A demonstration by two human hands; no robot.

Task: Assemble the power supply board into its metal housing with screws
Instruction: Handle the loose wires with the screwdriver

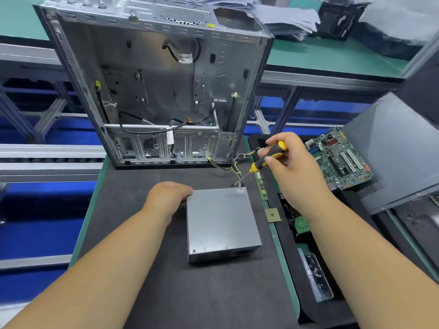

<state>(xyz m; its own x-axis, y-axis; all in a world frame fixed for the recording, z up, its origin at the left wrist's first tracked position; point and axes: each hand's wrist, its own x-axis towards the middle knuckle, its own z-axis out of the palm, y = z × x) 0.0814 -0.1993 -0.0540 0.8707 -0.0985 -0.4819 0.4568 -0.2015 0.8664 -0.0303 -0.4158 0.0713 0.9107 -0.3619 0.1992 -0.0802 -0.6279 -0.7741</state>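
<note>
1. Head view: the power supply housing (222, 223), a closed grey metal box, lies flat on the dark mat of the table (147, 293), near the middle.
2. The left hand (167, 198) rests against the box's far left corner; its fingers curl down behind that edge, so the grip looks closed on the box, though the fingertips are hidden.
3. The right hand (288, 160) is raised above the box's far right corner, its grip closed around the yellow-and-black handle of a screwdriver (266, 160). The shaft slants down and left, its tip near a bundle of wires (237, 166) leaving the box's far edge.
4. Beyond the box stands an open computer case (156, 91), upright, its bare inside facing the camera with loose cables.
5. To the right, a black tray (285, 233) holds a green motherboard (339, 157) at its far end, a small green board, and a clear packet of dark screws (314, 274) at the near end.
6. A narrow green memory strip (261, 186) and a square chip (272, 214) lie just beside the box's right edge.
</note>
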